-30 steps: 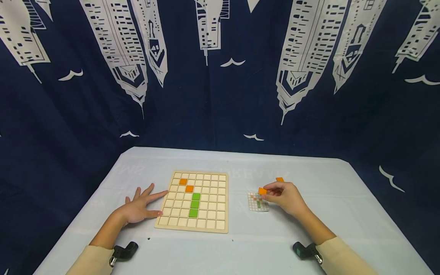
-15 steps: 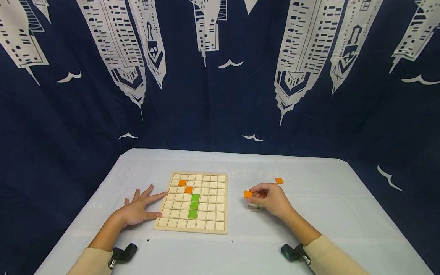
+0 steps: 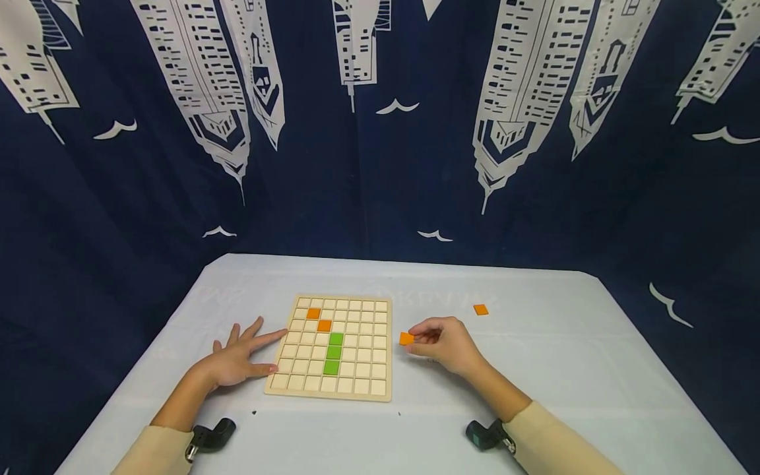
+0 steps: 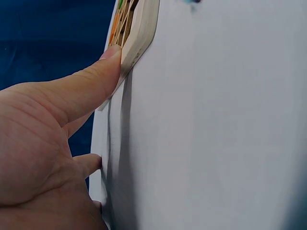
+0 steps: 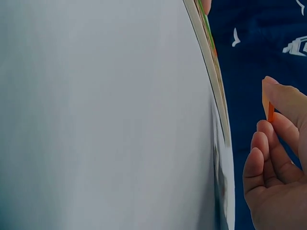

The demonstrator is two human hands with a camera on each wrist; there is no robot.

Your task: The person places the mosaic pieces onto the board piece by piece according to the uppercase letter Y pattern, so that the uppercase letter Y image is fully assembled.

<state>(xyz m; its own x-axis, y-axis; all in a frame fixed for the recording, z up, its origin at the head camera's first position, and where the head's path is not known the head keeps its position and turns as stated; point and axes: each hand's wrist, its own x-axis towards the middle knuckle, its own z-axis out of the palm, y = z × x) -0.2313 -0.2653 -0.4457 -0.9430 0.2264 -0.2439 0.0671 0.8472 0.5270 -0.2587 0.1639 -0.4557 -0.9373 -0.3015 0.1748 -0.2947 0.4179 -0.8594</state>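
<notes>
A square wooden grid board lies on the table, with two orange tiles and three green tiles set among its pale squares. My left hand spreads its fingers at the board's left edge; in the left wrist view the thumb rests on the rim. Just right of the board, my right hand pinches an orange square tile between thumb and fingers. The right wrist view shows this orange tile edge-on, held above the tabletop.
Another orange tile lies on the white table behind the right hand. A small printed grid card is almost wholly hidden under that hand. A dark blue curtain with white buildings hangs behind the table.
My right hand has carried the orange tile leftward from above the printed card toward the board, now covering the card. My left hand has stayed at the board's edge.
</notes>
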